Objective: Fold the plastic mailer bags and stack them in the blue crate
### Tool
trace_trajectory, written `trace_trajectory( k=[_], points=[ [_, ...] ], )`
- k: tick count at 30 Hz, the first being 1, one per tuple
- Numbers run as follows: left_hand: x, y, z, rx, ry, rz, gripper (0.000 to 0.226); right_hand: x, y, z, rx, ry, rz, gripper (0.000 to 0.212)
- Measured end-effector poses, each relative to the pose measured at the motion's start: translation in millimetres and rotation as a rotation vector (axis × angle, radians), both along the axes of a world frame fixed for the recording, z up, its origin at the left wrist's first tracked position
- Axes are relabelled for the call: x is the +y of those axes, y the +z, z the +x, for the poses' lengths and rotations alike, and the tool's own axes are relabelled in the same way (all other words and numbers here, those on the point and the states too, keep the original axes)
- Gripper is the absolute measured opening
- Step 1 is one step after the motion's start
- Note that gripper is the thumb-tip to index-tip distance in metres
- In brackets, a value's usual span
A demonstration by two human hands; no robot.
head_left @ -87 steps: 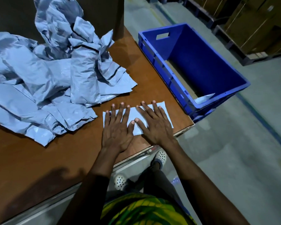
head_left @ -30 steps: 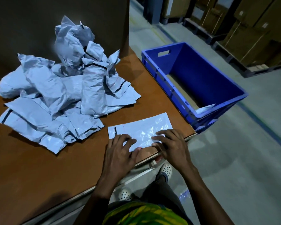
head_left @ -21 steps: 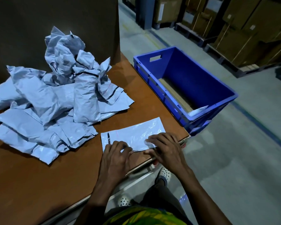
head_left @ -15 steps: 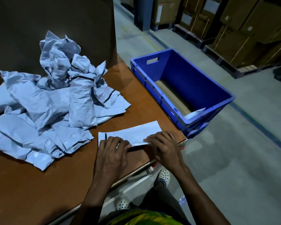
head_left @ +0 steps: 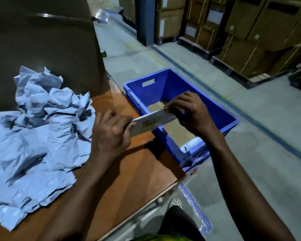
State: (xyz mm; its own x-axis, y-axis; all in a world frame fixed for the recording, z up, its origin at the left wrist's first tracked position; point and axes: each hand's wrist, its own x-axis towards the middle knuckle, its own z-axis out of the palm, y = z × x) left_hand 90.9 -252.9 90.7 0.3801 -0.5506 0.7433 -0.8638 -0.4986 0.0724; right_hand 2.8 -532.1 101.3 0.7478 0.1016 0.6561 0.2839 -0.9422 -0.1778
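Folded mailer (head_left: 151, 122) is held in the air, off the desk (head_left: 137, 173), spanning the desk's right edge and the left rim of the blue crate (head_left: 174, 82). It is tilted, right end higher.

Left hand (head_left: 111, 134): grip pinches the mailer's left end, fingers curled, above the desk edge. Right hand (head_left: 189, 112): grip pinches the right end from above, over the crate's open inside.

The crate sits just beside the desk's right edge. It has a brown cardboard liner (head_left: 177, 131) on the bottom and a pale bag (head_left: 193, 145) at the near corner.

The crumpled pile of unfolded mailers (head_left: 42, 129) covers the desk's left half, apart from both hands. A bare desk strip runs between the pile and the right edge. There is open floor (head_left: 259, 145) right of the crate.
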Motion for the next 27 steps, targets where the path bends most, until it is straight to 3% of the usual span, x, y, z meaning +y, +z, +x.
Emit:
trace_trajectory(
  k=[3, 5, 7, 9, 11, 14, 17, 20, 24, 27],
  points=[
    [-77, 1, 15, 0.016, -0.086, 0.005, 0.014, -68, 11, -7, 0.011, -0.063, 0.034, 0.021],
    [-129, -1, 23, 0.004, -0.120, 0.011, 0.015, -111, 11, -15, 0.049, -0.138, 0.057, 0.013],
    [-171, -5, 31, 0.006, -0.139, 0.023, 0.015, -147, 2, -17, 0.104, -0.205, 0.069, 0.023],
    [-199, -15, 39, 0.036, -0.134, 0.054, 0.013, -174, -13, -12, 0.188, -0.197, 0.059, 0.032],
    [-217, -31, 47, 0.103, -0.085, 0.126, 0.011, -193, -30, -2, 0.287, -0.171, 0.059, 0.026],
    [-229, -57, 53, 0.249, 0.047, 0.309, 0.012, -202, -54, 19, 0.497, -0.169, 0.025, 0.023],
    [-246, -72, 47, 0.448, 0.199, 0.651, 0.015, -201, -75, 42, 0.784, -0.129, -0.129, 0.016],
    [-262, -93, 39, 0.615, 0.232, 0.922, 0.029, -198, -82, 61, 1.092, -0.151, -0.275, 0.027],
    [-275, -126, 20, 0.762, 0.181, 1.068, 0.041, -192, -95, 68, 1.272, -0.110, -0.452, 0.035],
    [-280, -136, 15, 0.922, 0.133, 1.126, 0.045, -192, -105, 65, 1.379, -0.058, -0.394, 0.035]
  ],
)
